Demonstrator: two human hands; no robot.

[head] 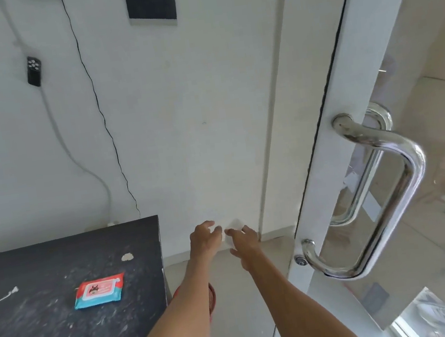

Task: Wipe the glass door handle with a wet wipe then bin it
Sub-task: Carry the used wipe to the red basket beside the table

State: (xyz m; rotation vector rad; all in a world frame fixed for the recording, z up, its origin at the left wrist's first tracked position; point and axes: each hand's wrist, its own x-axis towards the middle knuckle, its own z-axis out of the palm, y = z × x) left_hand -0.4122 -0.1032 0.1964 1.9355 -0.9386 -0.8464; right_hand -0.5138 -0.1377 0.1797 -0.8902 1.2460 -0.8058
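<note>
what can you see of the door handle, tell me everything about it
The door handle is a polished, chrome-looking metal tube bent into a D-shaped pull. It stands upright on the glass door, fixed at its top and bottom ends beside the white door frame. A matching pull shows through the glass on the far side. A small round lock cylinder sits by the lower mount. Nothing touches the handle; both hands are away to its left.

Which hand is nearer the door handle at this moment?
The right hand, though it is not touching the door handle, which is off to its right. The left hand is further left; both hold the wipe.
</note>
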